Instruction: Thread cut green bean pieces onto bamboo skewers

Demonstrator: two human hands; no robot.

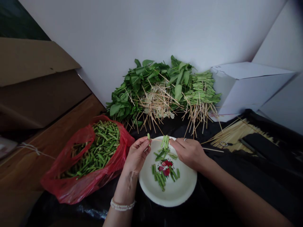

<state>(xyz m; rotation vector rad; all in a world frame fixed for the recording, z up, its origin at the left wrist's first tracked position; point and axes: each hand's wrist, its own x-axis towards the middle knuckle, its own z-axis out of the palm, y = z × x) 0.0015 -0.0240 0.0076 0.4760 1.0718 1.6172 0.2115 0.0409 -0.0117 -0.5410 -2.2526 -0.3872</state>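
Note:
Between the thumb and fingers of my left hand (pixel 137 154) is a short green bean piece (pixel 148 136), at the tip of a thin bamboo skewer. My right hand (pixel 190 153) grips that bamboo skewer (pixel 213 149), whose free end sticks out to the right. Several green bean pieces (pixel 165 142) sit side by side on the skewer, close to my right fingertips. Both hands are over the far rim of a white bowl (pixel 168 200). In the bowl lie loose bean pieces (pixel 161 179), above a red flower pattern on its bottom.
A red plastic bag (pixel 94 186) full of cut beans (pixel 101 148) stands at the left. Behind the bowl are skewered leafy greens (pixel 118 107), pale skewered pieces (pixel 156 97) and stacked bean skewers (pixel 201 86). Bare skewers (pixel 246 132), scissors (pixel 224 143) and a white box (pixel 253 85) are at the right.

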